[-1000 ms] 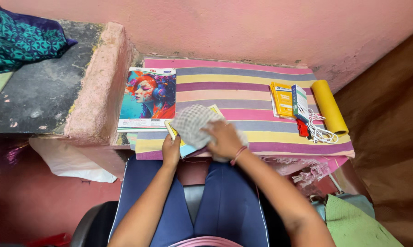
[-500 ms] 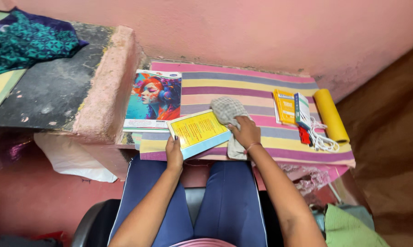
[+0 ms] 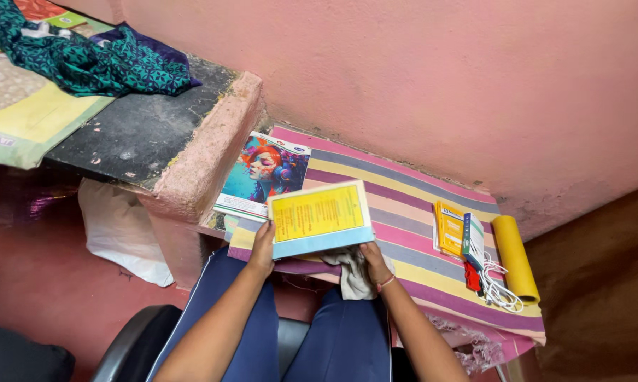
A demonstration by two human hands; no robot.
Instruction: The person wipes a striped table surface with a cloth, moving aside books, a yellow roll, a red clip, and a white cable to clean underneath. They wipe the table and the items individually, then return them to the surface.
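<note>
A yellow book with a light blue border (image 3: 321, 217) is lifted off the striped cloth (image 3: 411, 212), tilted toward me. My left hand (image 3: 264, 244) grips its lower left corner. My right hand (image 3: 375, 263) holds the lower right corner and also has a grey checked rag (image 3: 353, 272) bunched under it, hanging over the table edge. A notebook with a colourful portrait cover (image 3: 268, 173) lies flat just behind the lifted book.
Small yellow booklets (image 3: 452, 228), a red gadget with white cable (image 3: 490, 284) and a yellow roll (image 3: 514, 257) lie at the right. A raised pink ledge (image 3: 213, 145) and dark slab with teal fabric (image 3: 92, 60) stand left. Pink wall behind; my blue-clad knees below.
My right hand left off wiping, drew the rag down to the table edge and took the book's right corner. Both hands raised the book. The camera view swung left.
</note>
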